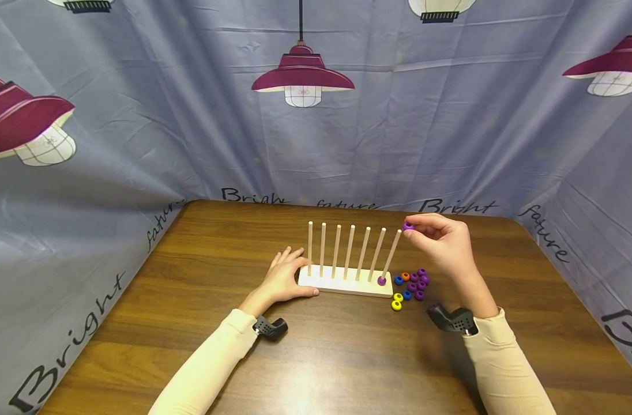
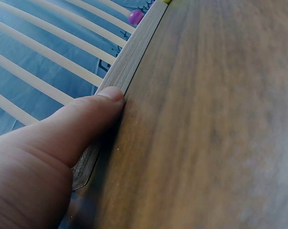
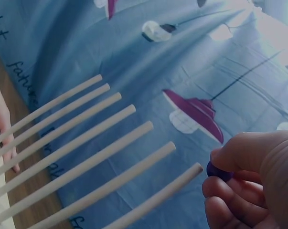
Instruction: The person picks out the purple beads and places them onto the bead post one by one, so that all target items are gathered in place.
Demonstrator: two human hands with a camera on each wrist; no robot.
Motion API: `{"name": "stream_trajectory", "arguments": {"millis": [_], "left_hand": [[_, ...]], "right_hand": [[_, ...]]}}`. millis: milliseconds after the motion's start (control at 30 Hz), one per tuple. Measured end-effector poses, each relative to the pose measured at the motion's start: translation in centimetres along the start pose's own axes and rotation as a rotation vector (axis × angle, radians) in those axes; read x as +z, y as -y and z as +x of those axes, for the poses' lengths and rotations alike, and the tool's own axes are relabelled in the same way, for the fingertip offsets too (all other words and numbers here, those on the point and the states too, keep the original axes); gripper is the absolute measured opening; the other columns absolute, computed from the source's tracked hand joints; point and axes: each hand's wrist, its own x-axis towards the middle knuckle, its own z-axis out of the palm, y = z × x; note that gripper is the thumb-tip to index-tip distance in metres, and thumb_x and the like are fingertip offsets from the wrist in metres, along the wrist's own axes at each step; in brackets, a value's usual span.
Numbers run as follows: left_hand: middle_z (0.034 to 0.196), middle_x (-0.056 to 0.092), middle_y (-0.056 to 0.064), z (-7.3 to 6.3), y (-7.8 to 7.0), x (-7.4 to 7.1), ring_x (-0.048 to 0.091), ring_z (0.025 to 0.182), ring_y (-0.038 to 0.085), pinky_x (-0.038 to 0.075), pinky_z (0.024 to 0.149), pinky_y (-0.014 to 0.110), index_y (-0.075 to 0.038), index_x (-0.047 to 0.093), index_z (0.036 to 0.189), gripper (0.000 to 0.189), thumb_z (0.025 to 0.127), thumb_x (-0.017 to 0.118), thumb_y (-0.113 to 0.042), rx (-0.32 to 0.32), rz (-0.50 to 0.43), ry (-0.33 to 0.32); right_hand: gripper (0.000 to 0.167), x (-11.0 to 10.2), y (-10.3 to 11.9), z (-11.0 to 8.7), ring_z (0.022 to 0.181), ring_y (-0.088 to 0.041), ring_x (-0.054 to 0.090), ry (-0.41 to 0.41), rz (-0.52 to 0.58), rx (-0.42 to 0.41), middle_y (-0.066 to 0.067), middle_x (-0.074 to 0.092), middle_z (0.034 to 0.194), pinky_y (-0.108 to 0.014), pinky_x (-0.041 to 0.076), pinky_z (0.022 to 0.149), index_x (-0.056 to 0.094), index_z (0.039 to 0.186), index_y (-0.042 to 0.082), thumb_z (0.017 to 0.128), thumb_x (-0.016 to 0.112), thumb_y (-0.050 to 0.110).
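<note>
A pale wooden peg board (image 1: 344, 283) with a row of several upright pegs stands on the table. My left hand (image 1: 281, 279) holds its left end, the thumb (image 2: 98, 107) along the front edge and the index finger by the back corner. My right hand (image 1: 448, 245) pinches a purple bead (image 1: 408, 226) between thumb and fingertips. This bead (image 3: 219, 171) is right beside the top of the rightmost peg (image 3: 158, 198), not around it. Another purple bead (image 1: 382, 280) sits at the foot of that peg.
Right of the board lie loose beads: several purple beads (image 1: 421, 285), two blue, an orange bead (image 1: 405, 276) and two yellow beads (image 1: 397, 305). The wooden table (image 1: 217, 248) ends at a printed grey-blue curtain (image 1: 191, 115) behind and at the sides.
</note>
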Motion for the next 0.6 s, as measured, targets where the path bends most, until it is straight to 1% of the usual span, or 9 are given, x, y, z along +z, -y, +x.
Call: {"name": "stream_trajectory", "arguments": {"millis": [133, 367, 433, 600], "left_hand": [[0.16, 0.044, 0.018, -0.03, -0.09, 0.0, 0.025, 0.155, 0.045, 0.013, 0.128, 0.061, -0.015, 0.067, 0.131, 0.071, 0.073, 0.086, -0.05, 0.003, -0.003, -0.001], [0.16, 0.043, 0.017, -0.05, -0.15, -0.04, 0.025, 0.155, 0.045, 0.013, 0.128, 0.06, -0.016, 0.067, 0.13, 0.07, 0.073, 0.086, -0.051, -0.004, 0.005, -0.003], [0.16, 0.044, 0.017, -0.02, -0.14, -0.04, 0.025, 0.155, 0.045, 0.014, 0.128, 0.06, -0.016, 0.067, 0.13, 0.07, 0.072, 0.086, -0.051, -0.001, 0.005, -0.008], [0.16, 0.044, 0.017, 0.03, -0.12, 0.04, 0.027, 0.154, 0.045, 0.015, 0.127, 0.061, -0.015, 0.067, 0.129, 0.07, 0.072, 0.086, -0.051, 0.002, 0.017, -0.013]], "right_hand": [[0.02, 0.24, 0.05, 0.09, 0.071, 0.005, 0.068, 0.023, 0.048, 0.002, 0.016, 0.076, 0.086, -0.01, 0.054, 0.062, 0.066, 0.099, -0.022, 0.08, 0.07, -0.019], [0.019, 0.48, -0.07, 0.24, 0.068, 0.005, 0.067, 0.046, -0.001, 0.01, 0.018, 0.074, 0.083, -0.01, 0.053, 0.06, 0.069, 0.099, -0.019, 0.081, 0.072, -0.015], [0.019, 0.46, -0.14, 0.26, 0.069, 0.005, 0.067, 0.051, 0.001, 0.011, 0.018, 0.075, 0.084, -0.011, 0.053, 0.06, 0.069, 0.099, -0.018, 0.081, 0.072, -0.015], [0.018, 0.31, -0.36, 0.29, 0.071, 0.003, 0.069, 0.071, 0.065, 0.02, 0.015, 0.076, 0.086, -0.011, 0.055, 0.063, 0.069, 0.099, -0.018, 0.082, 0.071, -0.016]]}}
